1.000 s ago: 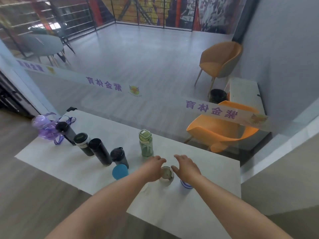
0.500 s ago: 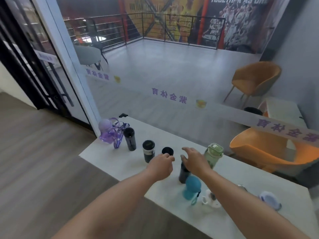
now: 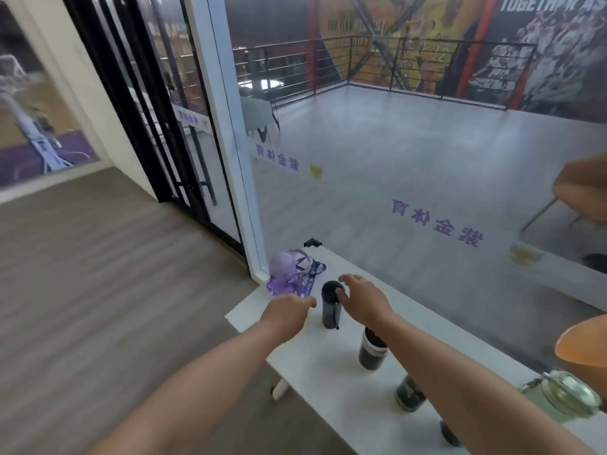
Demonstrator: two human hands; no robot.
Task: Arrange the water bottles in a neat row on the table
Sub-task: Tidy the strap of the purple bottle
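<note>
So the white desk (image 3: 328,382) runs along the glass wall, and I'll use the tall black flask (image 3: 331,305) near its far end as my marker. Just past the flask, at the desk's corner, sits the purple bottle (image 3: 284,274) with its strap tangled around it. On the near side of the flask come a dark tumbler (image 3: 371,353), then another dark bottle (image 3: 409,397), both partly under my right forearm, and off toward the glass a green-lidded jar (image 3: 568,400).

My right hand (image 3: 364,298) is at the flask's cap, fingers spread, thumb just about on it, not gripping. My left hand (image 3: 287,311) is just beside the flask on the other side, fingers loosely curled, holding nothing.

The flask looks like smooth, rigid metal, so probably slick, and being tall and narrow it'd tip easily if I shoved it at the top. I'd wrap it around mid-body and slide or lift it. Weight depends on whether it's full; can't tell.
</note>
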